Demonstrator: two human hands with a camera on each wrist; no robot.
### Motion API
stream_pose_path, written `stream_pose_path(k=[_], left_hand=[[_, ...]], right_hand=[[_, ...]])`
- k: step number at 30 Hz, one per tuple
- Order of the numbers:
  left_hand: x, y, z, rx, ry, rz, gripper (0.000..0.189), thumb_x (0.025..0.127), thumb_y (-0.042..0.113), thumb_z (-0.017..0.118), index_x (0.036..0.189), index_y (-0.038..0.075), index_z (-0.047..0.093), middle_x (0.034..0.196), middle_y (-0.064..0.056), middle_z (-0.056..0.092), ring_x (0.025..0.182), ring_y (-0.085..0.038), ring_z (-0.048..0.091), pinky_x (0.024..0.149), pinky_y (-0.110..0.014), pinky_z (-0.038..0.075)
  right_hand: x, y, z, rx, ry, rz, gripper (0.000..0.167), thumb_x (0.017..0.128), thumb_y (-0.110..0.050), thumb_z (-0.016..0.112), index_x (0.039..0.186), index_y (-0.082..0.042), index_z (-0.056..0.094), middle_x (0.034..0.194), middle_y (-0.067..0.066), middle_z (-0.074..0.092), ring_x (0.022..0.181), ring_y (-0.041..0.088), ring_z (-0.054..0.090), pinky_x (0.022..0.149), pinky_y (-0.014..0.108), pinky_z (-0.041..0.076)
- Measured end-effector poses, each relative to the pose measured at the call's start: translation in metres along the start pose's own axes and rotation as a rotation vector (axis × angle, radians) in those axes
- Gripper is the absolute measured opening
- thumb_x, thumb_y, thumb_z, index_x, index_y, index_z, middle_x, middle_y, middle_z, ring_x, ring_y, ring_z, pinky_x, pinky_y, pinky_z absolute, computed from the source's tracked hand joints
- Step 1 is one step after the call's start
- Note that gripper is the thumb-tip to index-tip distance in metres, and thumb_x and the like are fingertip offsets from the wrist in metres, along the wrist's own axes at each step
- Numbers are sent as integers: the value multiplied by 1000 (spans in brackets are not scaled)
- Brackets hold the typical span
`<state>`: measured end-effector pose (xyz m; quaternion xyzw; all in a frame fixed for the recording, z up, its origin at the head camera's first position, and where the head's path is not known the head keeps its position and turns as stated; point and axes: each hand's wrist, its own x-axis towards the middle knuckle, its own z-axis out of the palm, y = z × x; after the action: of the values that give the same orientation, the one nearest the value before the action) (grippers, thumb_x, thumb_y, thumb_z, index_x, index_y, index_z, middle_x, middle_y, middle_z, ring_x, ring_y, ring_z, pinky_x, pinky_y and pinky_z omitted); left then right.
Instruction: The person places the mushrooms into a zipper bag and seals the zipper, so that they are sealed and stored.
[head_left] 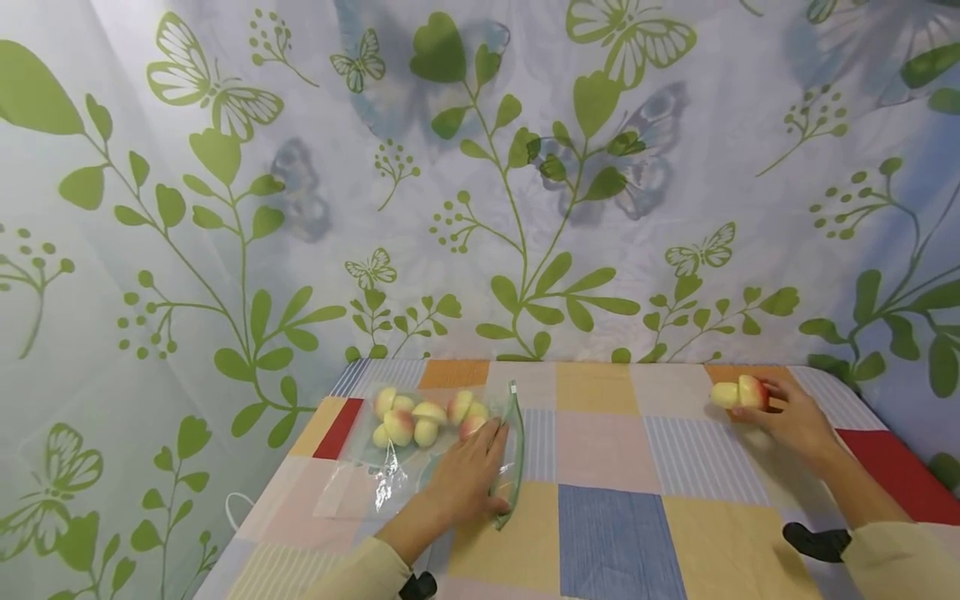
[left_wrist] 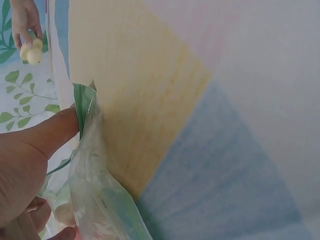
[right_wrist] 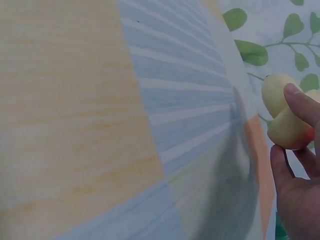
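My right hand (head_left: 798,421) pinches a toy mushroom (head_left: 738,393) by its cap, thumb on one side and fingers on the other. The mushroom has a pale yellow stem and a yellow cap blushing red; in the right wrist view this mushroom (right_wrist: 285,107) shows close up. On the left, a clear zip bag (head_left: 352,492) with a green zip edge lies flat with several similar mushrooms (head_left: 426,421) inside. Across its mouth lies my left hand (head_left: 467,475), fingertips over the mushroom nearest the opening. In the left wrist view, the thumb (left_wrist: 57,130) catches the green zip strip (left_wrist: 85,105).
A patchwork cloth (head_left: 600,450) of pink, yellow, blue, striped and red squares covers the table. Behind and to the left hangs a curtain (head_left: 480,208) printed with green leaves and butterflies. A white cord (head_left: 231,508) loops past the table's left edge.
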<state>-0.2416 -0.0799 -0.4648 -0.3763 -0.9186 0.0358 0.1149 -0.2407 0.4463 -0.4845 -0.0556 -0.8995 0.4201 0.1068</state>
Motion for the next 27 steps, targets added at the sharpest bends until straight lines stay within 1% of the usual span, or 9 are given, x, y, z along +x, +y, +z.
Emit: stream_pose_path(k=[2,3,5,7,14,17,22,25,27], left_hand=[[0,0,0,-2,5,2,121,69,60,90,155,-5,35,158,-20,39,141,-30,45,101,-42,52],[0,0,0,-5,6,1,121,69,60,90,155,-5,35,157,-20,40,141,-30,45,101,-42,52],[0,-1,0,-2,2,0,121,69,60,89,156,-4,34,157,-20,39,142,-30,45,101,-42,52],[1,0,1,-1,-5,-2,121,70,60,89,156,-4,34,158,-19,38,142,-29,44,102,-41,51],[-1,1,-2,-6,-36,-23,121,72,61,87,158,-3,32,161,-19,36,144,-30,42,105,-41,49],[-1,2,-1,-8,-44,-28,120,73,60,87,158,-3,31,162,-19,34,145,-29,41,106,-42,48],[-2,3,1,-2,-41,-32,120,73,61,86,158,-3,31,162,-19,34,145,-29,41,105,-42,49],[-2,4,1,3,-34,-34,120,72,61,87,158,-3,31,161,-19,35,144,-29,41,105,-42,49],[-3,5,2,8,-27,-33,121,71,61,87,158,-3,32,161,-19,35,144,-29,42,104,-42,50]], right_hand=[[-2,-1,2,-12,1,-28,83,93,-30,80,151,8,35,146,43,37,124,61,45,73,23,43],[-3,-2,3,-11,3,-43,82,93,-28,81,151,9,36,144,43,39,123,61,47,71,18,42],[-4,-4,5,-7,9,-70,79,93,-25,80,150,10,38,142,42,42,120,61,48,68,11,40],[-7,-6,7,-13,14,-91,77,93,-24,80,149,10,39,140,41,44,119,61,49,67,8,40],[-14,-16,15,2,-10,-148,76,93,-21,81,148,11,40,139,40,45,116,60,53,70,7,44],[-16,-20,19,-1,-17,-146,76,93,-21,81,148,11,40,138,41,46,115,61,54,70,8,45],[-19,-28,26,5,-50,-135,78,92,-22,81,149,10,39,140,39,46,117,60,54,72,9,46],[-22,-34,30,17,-58,-148,76,91,-20,82,149,8,41,139,39,47,116,59,56,73,11,48],[-24,-37,33,13,-52,-157,76,91,-21,82,149,7,42,138,39,48,115,58,57,77,19,55]])
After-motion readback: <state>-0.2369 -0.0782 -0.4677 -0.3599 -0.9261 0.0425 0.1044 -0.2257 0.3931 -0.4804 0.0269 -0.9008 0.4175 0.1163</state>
